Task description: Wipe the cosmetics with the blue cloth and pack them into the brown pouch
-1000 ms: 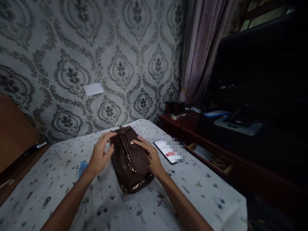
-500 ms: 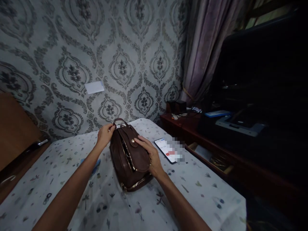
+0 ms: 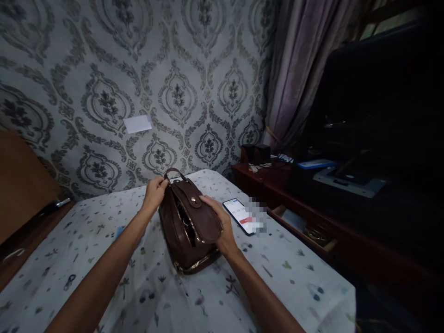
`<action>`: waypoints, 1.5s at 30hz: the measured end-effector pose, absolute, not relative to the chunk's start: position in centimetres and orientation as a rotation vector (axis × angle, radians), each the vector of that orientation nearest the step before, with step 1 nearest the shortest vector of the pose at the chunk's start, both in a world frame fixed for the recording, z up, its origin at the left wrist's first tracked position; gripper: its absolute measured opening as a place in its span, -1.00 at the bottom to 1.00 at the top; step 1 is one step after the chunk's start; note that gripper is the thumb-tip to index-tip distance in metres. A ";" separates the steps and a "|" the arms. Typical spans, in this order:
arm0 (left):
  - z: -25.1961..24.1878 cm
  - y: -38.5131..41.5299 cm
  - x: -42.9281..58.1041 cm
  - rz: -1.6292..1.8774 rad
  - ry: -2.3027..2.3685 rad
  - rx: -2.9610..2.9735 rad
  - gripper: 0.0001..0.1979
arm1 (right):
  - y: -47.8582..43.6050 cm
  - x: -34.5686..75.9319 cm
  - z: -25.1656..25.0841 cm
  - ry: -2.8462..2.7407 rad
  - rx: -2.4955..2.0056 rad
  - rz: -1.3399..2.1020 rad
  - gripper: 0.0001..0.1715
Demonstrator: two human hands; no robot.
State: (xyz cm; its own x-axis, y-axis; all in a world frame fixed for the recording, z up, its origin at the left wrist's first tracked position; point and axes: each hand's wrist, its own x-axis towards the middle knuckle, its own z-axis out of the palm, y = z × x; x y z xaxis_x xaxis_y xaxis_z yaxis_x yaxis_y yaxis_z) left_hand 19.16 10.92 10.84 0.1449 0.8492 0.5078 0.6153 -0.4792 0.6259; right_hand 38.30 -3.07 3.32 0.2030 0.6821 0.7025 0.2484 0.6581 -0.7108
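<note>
A dark brown leather bag (image 3: 204,217) lies on the patterned white cloth (image 3: 180,305). Its gold zipper on the left side gapes, with a dark inside showing. My left hand (image 3: 156,190) pinches the bag's far left corner, beside the base of the looped handle (image 3: 175,171). Around the right side of the bag my right hand (image 3: 222,224) is wrapped, its fingers near the round gold clasp (image 3: 193,199). Right of the bag lies a phone (image 3: 239,215) with a lit screen, partly blurred out.
A reddish desk (image 3: 249,178) with dark boxes, cables and a blue item stands at the right, its drawer (image 3: 305,229) pulled out. A small blue object (image 3: 120,231) lies behind my left forearm. Brown board (image 3: 24,185) at far left.
The bag's zipped opening gapes wider. My right hand's fingers have moved off the clasp toward the bag's right edge. My left hand stays at the far corner.
</note>
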 end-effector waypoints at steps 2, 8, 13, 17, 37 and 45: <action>10.9 10.3 19.1 1.243 1.407 2.168 -0.72 | -3.0 38.4 3.3 -1.423 -0.868 0.325 -0.51; 10.9 8.7 18.9 1.172 1.349 2.259 -0.70 | -2.9 38.7 3.1 -1.494 -0.882 0.264 -0.49; 11.7 8.3 19.0 1.090 1.347 2.388 -0.77 | -2.8 38.6 2.8 -1.475 -0.886 0.258 -0.51; 12.7 9.5 20.3 1.056 1.385 2.454 -0.83 | -2.7 38.5 2.7 -1.479 -0.897 0.253 -0.52; 12.9 12.2 24.5 0.974 1.302 2.245 -0.73 | -2.7 38.9 2.3 -1.552 -0.857 0.178 -0.46; 13.4 9.9 24.3 0.910 1.173 2.313 -0.72 | -2.7 38.7 2.2 -1.541 -0.849 0.127 -0.50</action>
